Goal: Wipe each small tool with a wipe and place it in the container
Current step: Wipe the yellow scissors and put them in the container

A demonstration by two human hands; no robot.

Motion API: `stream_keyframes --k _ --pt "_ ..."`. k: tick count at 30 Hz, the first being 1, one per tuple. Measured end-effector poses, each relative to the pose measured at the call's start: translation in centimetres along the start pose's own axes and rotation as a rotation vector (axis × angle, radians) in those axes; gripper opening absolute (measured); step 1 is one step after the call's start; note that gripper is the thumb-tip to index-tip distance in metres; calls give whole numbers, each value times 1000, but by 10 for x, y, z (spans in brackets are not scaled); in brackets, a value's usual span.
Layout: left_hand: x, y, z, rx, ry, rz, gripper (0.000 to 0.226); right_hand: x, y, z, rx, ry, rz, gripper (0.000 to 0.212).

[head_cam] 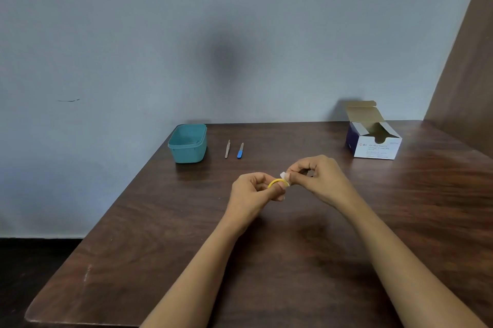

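My left hand [252, 190] grips a small tool with a yellow loop handle [276, 182] above the middle of the table. My right hand [317, 175] pinches a white wipe [283, 175] against the tool's far end; the tool's tip is hidden under the wipe and fingers. A teal plastic container [188, 144] stands open at the table's back left. Beside it on the table lie metal tweezers [227, 149] and a small blue-handled tool [240, 151].
An open box of alcohol swabs [373, 141] stands at the back right of the dark wooden table [293, 247]. A blue-grey wall runs behind the table and a brown panel rises at the far right. The table's left edge drops to a dark floor.
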State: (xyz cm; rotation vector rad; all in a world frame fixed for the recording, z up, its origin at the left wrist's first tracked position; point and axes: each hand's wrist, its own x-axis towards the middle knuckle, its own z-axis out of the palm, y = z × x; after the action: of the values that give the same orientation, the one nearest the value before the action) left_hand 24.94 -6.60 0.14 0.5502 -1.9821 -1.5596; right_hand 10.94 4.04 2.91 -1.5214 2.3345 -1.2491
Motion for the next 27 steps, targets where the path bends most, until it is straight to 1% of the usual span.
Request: stream_keyframes --k 2,3,4,6,8,10,12,14,16,18,20,23,25,27 --pt "-1 -1 2 36 -18 3 15 -2 -3 3 16 -10 -30 9" --pt "-1 -2 4 41 -27 1 16 -3 -7 6 29 27 -60 11" --pt "-1 -2 6 41 -29 -6 16 -4 -11 8 43 101 -106 13" --pt "-1 -1 9 19 13 -38 16 -6 -16 11 80 309 -221 12" --pt "1 0 10 -67 103 -84 16 -6 -17 10 174 488 -273 10" --pt "2 0 6 -199 170 -143 19 -5 -14 7 271 604 -259 13" --pt "4 1 2 -330 208 -204 20 -6 -12 8 324 668 -262 11" --pt "4 3 0 -462 235 -253 15 -6 -12 12 382 689 -244 9" --pt "4 6 -1 -576 269 -281 9 -4 -12 20 494 682 -177 12" --pt "4 7 -2 -640 305 -286 7 -4 -17 30 702 656 -52 10" --pt "6 6 -2 -650 336 -275 6 -2 -24 40 896 625 124 5" --pt "6 4 0 -634 348 -254 5 1 -31 54 1097 522 451 4" --pt "5 2 1 -610 330 -243 7 0 -30 62 1130 477 581 6" --pt "4 1 3 -572 320 -230 11 -2 -27 68 1111 483 602 5"
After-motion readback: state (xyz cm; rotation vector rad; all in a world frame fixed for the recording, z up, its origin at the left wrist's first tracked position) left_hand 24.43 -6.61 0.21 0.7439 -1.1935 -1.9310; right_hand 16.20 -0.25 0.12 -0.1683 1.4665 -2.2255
